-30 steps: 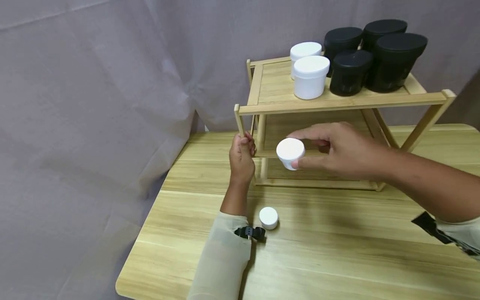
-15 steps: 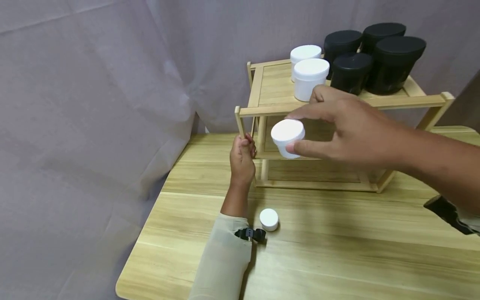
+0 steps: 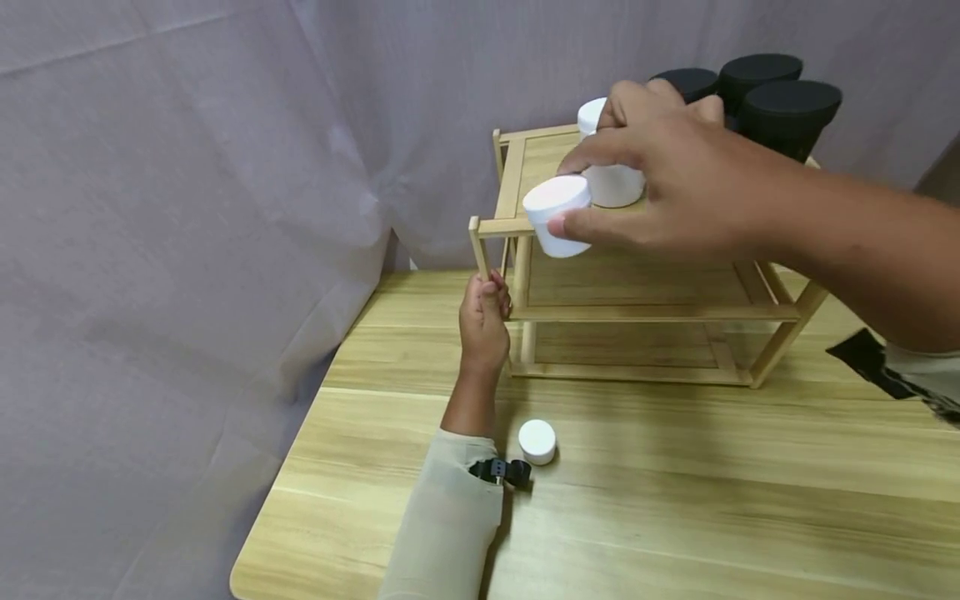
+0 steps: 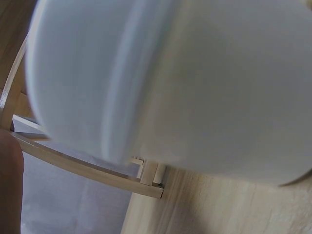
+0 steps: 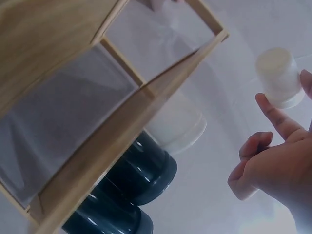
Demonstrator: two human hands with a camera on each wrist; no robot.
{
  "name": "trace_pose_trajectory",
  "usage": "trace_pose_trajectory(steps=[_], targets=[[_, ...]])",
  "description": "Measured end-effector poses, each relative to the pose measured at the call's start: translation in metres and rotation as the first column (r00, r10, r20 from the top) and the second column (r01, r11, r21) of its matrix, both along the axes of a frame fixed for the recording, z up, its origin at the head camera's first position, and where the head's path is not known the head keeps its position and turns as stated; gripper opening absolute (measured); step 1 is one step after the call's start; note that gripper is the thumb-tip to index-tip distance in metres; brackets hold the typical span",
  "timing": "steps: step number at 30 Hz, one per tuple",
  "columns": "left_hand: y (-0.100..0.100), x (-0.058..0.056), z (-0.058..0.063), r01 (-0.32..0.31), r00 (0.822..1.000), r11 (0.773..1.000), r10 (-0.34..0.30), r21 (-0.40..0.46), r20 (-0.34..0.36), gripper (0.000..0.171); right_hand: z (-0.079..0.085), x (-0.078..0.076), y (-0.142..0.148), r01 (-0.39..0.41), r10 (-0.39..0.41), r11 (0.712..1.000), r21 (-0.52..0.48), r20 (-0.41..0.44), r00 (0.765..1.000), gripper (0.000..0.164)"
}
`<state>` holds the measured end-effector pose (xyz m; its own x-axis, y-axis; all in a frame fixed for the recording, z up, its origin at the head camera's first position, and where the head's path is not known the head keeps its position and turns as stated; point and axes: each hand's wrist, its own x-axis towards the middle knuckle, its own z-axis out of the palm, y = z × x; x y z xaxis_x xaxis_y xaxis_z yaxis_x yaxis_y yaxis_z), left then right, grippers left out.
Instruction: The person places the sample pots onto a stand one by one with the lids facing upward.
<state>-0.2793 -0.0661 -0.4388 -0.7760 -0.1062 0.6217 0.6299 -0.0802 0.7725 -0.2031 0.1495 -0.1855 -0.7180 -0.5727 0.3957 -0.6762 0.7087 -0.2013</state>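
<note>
My right hand [image 3: 667, 183] pinches a small white lidded jar [image 3: 558, 218] between thumb and forefinger, level with the front rail of the wooden shelf's top tier. The right wrist view shows the same jar [image 5: 280, 78] beyond the fingertips, off the shelf. My left hand [image 3: 485, 321] grips the front left post of the shelf [image 3: 663, 313]. Another small white jar [image 3: 537, 442] stands on the table beside the left wrist; a white jar [image 4: 219, 87] fills most of the left wrist view. Behind my right hand, a larger white jar [image 3: 617, 185] on the top tier is partly hidden.
On the top tier stand several black lidded tubs [image 3: 787, 117] and a second white jar [image 3: 591, 115], partly covered by the right hand. Grey cloth [image 3: 225, 208] hangs behind and left of the wooden table [image 3: 360, 500].
My right hand has lifted the small white jar from in front of the middle tier up to the top rail, slightly leftward, tilting it. The left hand keeps its grip on the post.
</note>
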Motion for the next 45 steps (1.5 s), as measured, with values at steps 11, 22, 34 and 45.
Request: trace_pose_trajectory(steps=[11,22,34,45], targets=[[0.001,0.0,0.0,-0.003,1.0,1.0,0.003,0.002,-0.005,0.091,0.023,-0.038,-0.015,0.136,-0.137,0.988,0.075,0.006,0.991,0.062],[0.005,-0.002,0.0,0.006,1.0,1.0,-0.006,0.002,-0.013,0.087,0.028,-0.064,-0.03,0.269,-0.279,0.953,0.143,0.055,0.959,0.071],[0.01,-0.003,0.002,0.027,0.999,1.0,-0.027,0.01,-0.017,0.086,0.032,-0.088,-0.052,0.471,-0.503,0.851,0.233,0.098,0.859,0.076],[0.014,-0.001,0.005,0.023,1.0,0.999,-0.022,0.025,-0.009,0.085,0.042,-0.108,-0.048,0.411,-0.505,0.819,0.401,0.162,0.848,0.079]])
